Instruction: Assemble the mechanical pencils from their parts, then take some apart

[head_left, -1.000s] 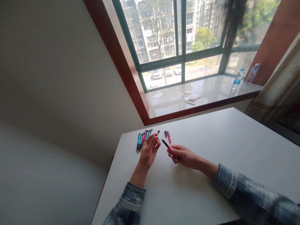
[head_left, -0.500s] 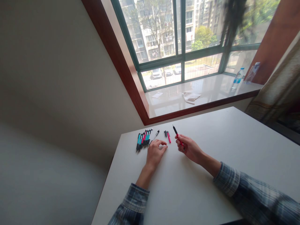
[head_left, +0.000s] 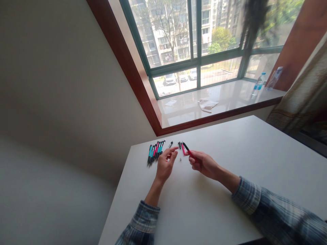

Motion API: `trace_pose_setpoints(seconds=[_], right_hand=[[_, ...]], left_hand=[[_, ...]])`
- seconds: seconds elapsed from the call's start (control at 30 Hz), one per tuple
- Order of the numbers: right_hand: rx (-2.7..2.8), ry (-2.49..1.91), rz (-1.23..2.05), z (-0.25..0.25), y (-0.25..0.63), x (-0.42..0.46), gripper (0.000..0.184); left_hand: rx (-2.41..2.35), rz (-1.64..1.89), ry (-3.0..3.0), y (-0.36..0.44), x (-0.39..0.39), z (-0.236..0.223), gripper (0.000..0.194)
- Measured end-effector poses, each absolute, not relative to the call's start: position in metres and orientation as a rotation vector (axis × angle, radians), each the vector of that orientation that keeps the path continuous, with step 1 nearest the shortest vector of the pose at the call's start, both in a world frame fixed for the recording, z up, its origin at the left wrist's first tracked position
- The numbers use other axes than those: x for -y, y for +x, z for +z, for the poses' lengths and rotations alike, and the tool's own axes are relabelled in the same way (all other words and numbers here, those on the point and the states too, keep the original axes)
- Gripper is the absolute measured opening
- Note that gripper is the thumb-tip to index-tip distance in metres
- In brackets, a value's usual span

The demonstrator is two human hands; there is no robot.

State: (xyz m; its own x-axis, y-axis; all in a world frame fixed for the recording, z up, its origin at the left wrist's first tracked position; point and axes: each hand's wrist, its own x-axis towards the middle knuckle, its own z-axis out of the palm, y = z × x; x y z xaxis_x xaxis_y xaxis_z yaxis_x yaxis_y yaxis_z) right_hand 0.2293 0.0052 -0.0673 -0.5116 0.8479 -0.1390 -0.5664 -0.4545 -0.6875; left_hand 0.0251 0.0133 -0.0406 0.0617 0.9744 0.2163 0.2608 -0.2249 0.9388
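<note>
I'm wearing a long-sleeved plaid shirt, and its sleeves are all I can see of my clothes. My right sleeve (head_left: 286, 217) shows the most: broad navy and slate-blue bands crossed by thin pale lines, with lighter, washed-out patches where the window light falls. My left sleeve (head_left: 138, 231) has the same pattern, gathered in soft folds. Each sleeve ends in a separate cuff, and my right cuff (head_left: 246, 196) and left cuff (head_left: 150, 213) both look paler, with a finer check than the rest of the shirt. Any cuff buttons are too small to make out. My left hand (head_left: 165, 166) and right hand (head_left: 204, 165) are bare, as are my wrists.
</note>
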Motion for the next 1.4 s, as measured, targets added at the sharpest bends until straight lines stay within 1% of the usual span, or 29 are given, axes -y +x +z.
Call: trace_pose_setpoints(seconds=[0.07, 0.13, 0.3, 0.43, 0.5, 0.6, 0.7, 0.83, 1.1, 1.23, 1.33, 1.4], right_hand=[[0.785, -0.546, 2.119, -0.068, 0.228, -0.002, 0.035], [0.823, -0.494, 2.189, -0.066, 0.226, 0.002, 0.036], [0.837, -0.418, 2.300, -0.059, 0.224, 0.008, 0.033], [0.822, -0.386, 2.362, -0.055, 0.226, 0.009, 0.031], [0.802, -0.376, 2.380, -0.056, 0.225, 0.009, 0.031], [0.792, -0.407, 2.342, -0.060, 0.222, 0.010, 0.036], [0.845, -0.467, 2.255, -0.063, 0.217, 0.010, 0.042], [0.978, -0.504, 2.130, -0.064, 0.214, 0.009, 0.046], [1.211, -0.640, 1.800, -0.069, 0.212, 0.007, 0.042], [1.120, -0.621, 1.873, -0.066, 0.211, 0.008, 0.043], [0.967, -0.566, 1.947, -0.063, 0.214, 0.008, 0.043], [0.944, -0.551, 1.972, -0.062, 0.217, 0.008, 0.041]], left_hand=[[-1.100, 1.183, 1.439, 0.028, -0.012, -0.041, 0.040], [-0.927, 1.122, 1.293, 0.032, -0.010, -0.042, 0.045], [-0.695, 1.081, 1.077, 0.039, -0.004, -0.045, 0.042], [-0.667, 1.058, 1.029, 0.040, -0.001, -0.044, 0.046], [-0.657, 1.061, 1.021, 0.042, 0.000, -0.043, 0.040], [-0.646, 1.100, 1.037, 0.045, 0.001, -0.041, 0.029], [-0.660, 1.114, 1.056, 0.047, 0.001, -0.040, 0.030], [-0.684, 1.137, 1.066, 0.049, 0.001, -0.038, 0.031], [-0.717, 1.193, 1.116, 0.051, 0.001, -0.036, 0.031], [-0.727, 1.210, 1.080, 0.053, 0.002, -0.034, 0.029], [-0.690, 1.179, 0.981, 0.052, 0.002, -0.034, 0.035], [-0.687, 1.190, 0.939, 0.051, 0.001, -0.035, 0.034]])
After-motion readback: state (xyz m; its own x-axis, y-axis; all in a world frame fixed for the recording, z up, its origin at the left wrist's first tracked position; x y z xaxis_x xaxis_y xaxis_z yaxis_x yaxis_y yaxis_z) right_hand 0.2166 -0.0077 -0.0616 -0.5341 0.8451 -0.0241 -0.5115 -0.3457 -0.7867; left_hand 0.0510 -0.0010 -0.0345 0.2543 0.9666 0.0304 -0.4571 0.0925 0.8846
